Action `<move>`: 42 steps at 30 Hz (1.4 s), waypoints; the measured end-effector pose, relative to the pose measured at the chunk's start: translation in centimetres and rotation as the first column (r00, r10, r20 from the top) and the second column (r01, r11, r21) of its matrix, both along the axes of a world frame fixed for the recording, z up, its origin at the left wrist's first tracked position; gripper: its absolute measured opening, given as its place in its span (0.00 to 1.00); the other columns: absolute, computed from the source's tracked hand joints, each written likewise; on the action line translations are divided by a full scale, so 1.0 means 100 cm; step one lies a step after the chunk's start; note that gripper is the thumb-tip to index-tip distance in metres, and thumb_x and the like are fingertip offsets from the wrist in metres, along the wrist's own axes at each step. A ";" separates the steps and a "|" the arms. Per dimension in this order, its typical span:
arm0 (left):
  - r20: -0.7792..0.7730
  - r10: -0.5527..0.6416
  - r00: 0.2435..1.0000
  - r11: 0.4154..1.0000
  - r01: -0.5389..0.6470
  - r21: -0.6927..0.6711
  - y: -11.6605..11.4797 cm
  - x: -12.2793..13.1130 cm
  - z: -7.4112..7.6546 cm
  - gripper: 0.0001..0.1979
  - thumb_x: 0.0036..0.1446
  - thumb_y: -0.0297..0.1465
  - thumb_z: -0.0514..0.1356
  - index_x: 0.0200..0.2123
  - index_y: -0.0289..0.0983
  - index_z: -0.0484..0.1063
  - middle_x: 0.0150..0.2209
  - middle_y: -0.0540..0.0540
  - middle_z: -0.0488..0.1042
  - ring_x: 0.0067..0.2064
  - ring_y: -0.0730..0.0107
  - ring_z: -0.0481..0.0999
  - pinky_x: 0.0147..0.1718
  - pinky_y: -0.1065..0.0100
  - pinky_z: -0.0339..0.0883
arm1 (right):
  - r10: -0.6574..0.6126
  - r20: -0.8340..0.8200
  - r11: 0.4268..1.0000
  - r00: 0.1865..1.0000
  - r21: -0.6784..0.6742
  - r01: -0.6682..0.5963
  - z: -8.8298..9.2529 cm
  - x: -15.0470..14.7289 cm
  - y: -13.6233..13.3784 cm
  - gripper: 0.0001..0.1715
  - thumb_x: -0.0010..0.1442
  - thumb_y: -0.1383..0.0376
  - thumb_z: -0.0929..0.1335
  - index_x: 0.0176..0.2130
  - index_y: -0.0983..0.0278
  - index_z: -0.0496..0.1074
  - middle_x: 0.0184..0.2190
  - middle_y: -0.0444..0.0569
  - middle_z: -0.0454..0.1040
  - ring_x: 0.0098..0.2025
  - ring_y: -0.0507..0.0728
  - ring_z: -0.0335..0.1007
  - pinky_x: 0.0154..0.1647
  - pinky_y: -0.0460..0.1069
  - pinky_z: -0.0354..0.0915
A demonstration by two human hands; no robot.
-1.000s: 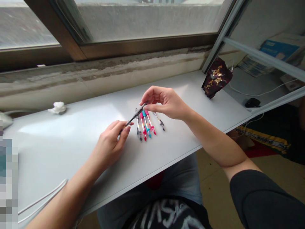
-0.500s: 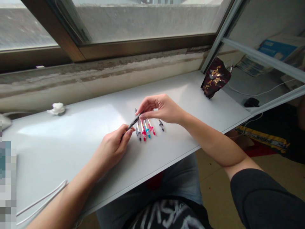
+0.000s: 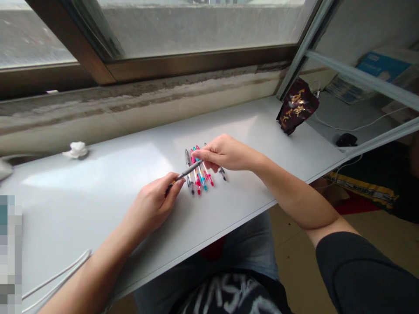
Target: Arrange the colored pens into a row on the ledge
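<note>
A dark grey pen (image 3: pixel 189 170) is held slantwise above the white desk, between my two hands. My left hand (image 3: pixel 156 196) is closed around its lower end, thumb and index finger pressed on the barrel. My right hand (image 3: pixel 225 152) pinches the upper end, its thumb on top and the other fingers curled under. Beneath the hands several pens lie side by side: a black pen (image 3: pixel 187 159), a red pen (image 3: pixel 198 185), a blue pen (image 3: pixel 203 181), another red pen (image 3: pixel 210 178) and a further black pen (image 3: pixel 223 174). My right hand partly covers their upper ends.
Crumpled white tissue (image 3: pixel 77 150) lies at the desk's back left. A dark bag with gold lettering (image 3: pixel 297 106) stands at the back right, by a metal frame (image 3: pixel 360 80). White cable (image 3: pixel 59 279) runs along the left front. A window (image 3: pixel 203 30) is behind the desk.
My right hand has turned and shifted slightly right, its fingers now curling beneath the pen's upper end. The pen lies at a flatter slant. My left hand is almost unmoved.
</note>
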State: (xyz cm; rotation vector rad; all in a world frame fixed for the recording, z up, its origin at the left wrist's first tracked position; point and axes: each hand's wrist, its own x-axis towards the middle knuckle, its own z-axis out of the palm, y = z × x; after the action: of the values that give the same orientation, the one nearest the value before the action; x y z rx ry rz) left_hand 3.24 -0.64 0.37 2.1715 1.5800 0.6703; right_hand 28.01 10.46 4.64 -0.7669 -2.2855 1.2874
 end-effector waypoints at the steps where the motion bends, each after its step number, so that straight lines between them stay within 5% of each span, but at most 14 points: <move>1: 0.001 -0.003 1.000 1.000 0.003 0.001 0.000 0.000 0.000 0.17 0.74 0.43 0.52 0.37 0.40 0.71 0.24 0.53 0.68 0.24 0.68 0.67 0.28 0.67 0.59 | -0.040 0.044 0.999 0.998 0.009 0.039 0.000 0.000 0.000 0.28 0.75 0.51 0.66 0.29 0.66 0.72 0.18 0.42 0.69 0.23 0.50 0.66 0.32 0.48 0.61; 4: 0.018 0.009 1.000 1.000 -0.009 0.003 -0.001 0.001 0.000 0.17 0.74 0.43 0.52 0.37 0.40 0.71 0.25 0.53 0.68 0.25 0.68 0.68 0.29 0.67 0.59 | -0.030 -0.068 0.998 0.997 -0.057 0.026 -0.004 -0.001 0.002 0.18 0.70 0.53 0.73 0.40 0.66 0.74 0.22 0.40 0.71 0.25 0.50 0.67 0.30 0.47 0.62; 7: 0.024 0.025 0.999 1.000 -0.025 0.008 0.000 0.001 0.001 0.17 0.74 0.43 0.51 0.38 0.40 0.72 0.25 0.53 0.69 0.25 0.68 0.69 0.30 0.67 0.60 | 0.139 -0.254 0.967 0.957 -0.175 -0.187 -0.008 -0.002 0.004 0.21 0.63 0.61 0.78 0.50 0.65 0.71 0.33 0.43 0.78 0.32 0.51 0.74 0.33 0.45 0.67; 10: 0.006 -0.003 1.000 1.000 0.003 -0.006 0.001 0.001 0.000 0.17 0.73 0.43 0.52 0.40 0.40 0.73 0.26 0.52 0.71 0.25 0.68 0.68 0.30 0.67 0.60 | 0.155 -0.196 0.962 0.968 -0.193 -0.194 -0.009 -0.002 0.003 0.10 0.69 0.62 0.73 0.41 0.66 0.72 0.29 0.45 0.77 0.30 0.51 0.72 0.32 0.46 0.67; 13: 0.010 -0.025 1.000 0.998 0.025 -0.050 0.001 0.002 0.000 0.18 0.74 0.45 0.50 0.39 0.40 0.72 0.27 0.51 0.73 0.26 0.67 0.70 0.31 0.67 0.62 | 0.068 -0.129 0.990 0.989 -0.111 -0.083 -0.004 -0.001 0.000 0.11 0.71 0.60 0.71 0.41 0.65 0.70 0.25 0.41 0.73 0.27 0.50 0.68 0.31 0.46 0.64; 18: 0.005 -0.011 1.000 0.999 0.011 -0.035 0.000 0.002 0.002 0.20 0.74 0.45 0.50 0.38 0.40 0.73 0.25 0.51 0.72 0.25 0.67 0.70 0.30 0.67 0.62 | 0.128 -0.107 0.991 0.986 0.035 -0.125 0.003 0.000 -0.004 0.11 0.69 0.61 0.73 0.41 0.65 0.71 0.32 0.45 0.78 0.33 0.51 0.70 0.36 0.47 0.62; 23: -0.004 -0.025 1.000 0.999 0.025 -0.048 0.000 0.001 0.001 0.21 0.74 0.46 0.50 0.39 0.40 0.74 0.26 0.51 0.74 0.25 0.68 0.71 0.30 0.68 0.62 | -0.027 0.121 0.982 0.992 0.187 0.004 0.002 -0.002 -0.004 0.26 0.78 0.54 0.63 0.30 0.64 0.68 0.21 0.42 0.68 0.26 0.51 0.62 0.33 0.48 0.55; 27: 0.003 -0.025 1.000 0.997 0.025 -0.072 0.000 0.001 0.001 0.22 0.75 0.47 0.50 0.38 0.40 0.75 0.26 0.50 0.76 0.25 0.68 0.72 0.30 0.68 0.63 | 0.096 0.083 0.975 0.992 0.194 -0.110 0.001 0.002 0.000 0.15 0.73 0.55 0.70 0.42 0.65 0.73 0.27 0.42 0.73 0.29 0.51 0.63 0.33 0.47 0.55; 29: 0.013 -0.050 0.999 0.995 0.051 -0.081 0.001 0.001 0.001 0.22 0.74 0.47 0.51 0.39 0.40 0.76 0.26 0.50 0.77 0.25 0.69 0.70 0.29 0.69 0.63 | 0.148 0.108 0.958 0.983 0.232 -0.170 0.001 0.002 0.002 0.13 0.74 0.58 0.68 0.39 0.65 0.73 0.27 0.43 0.72 0.29 0.51 0.62 0.34 0.47 0.54; 37: 0.098 -0.032 0.995 0.990 0.045 -0.136 0.003 -0.001 0.005 0.24 0.74 0.48 0.52 0.40 0.39 0.81 0.28 0.50 0.79 0.27 0.69 0.73 0.31 0.71 0.65 | 0.200 0.140 0.940 0.970 0.252 -0.231 -0.002 -0.001 0.004 0.23 0.77 0.52 0.65 0.37 0.65 0.74 0.25 0.43 0.69 0.28 0.51 0.62 0.34 0.47 0.54; 42: 0.056 -0.012 0.998 0.999 0.014 -0.034 0.000 -0.004 -0.001 0.23 0.73 0.48 0.54 0.51 0.39 0.82 0.36 0.46 0.85 0.30 0.67 0.78 0.34 0.70 0.69 | 0.131 0.151 0.970 0.980 0.186 -0.159 -0.001 -0.004 0.000 0.39 0.78 0.45 0.59 0.21 0.62 0.61 0.17 0.41 0.60 0.23 0.49 0.56 0.32 0.48 0.54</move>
State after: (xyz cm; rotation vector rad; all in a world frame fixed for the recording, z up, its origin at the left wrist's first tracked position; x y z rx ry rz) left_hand 2.87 -0.64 0.24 2.1185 1.5363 0.6886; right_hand 27.63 10.47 4.50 -0.6479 -2.5759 1.0750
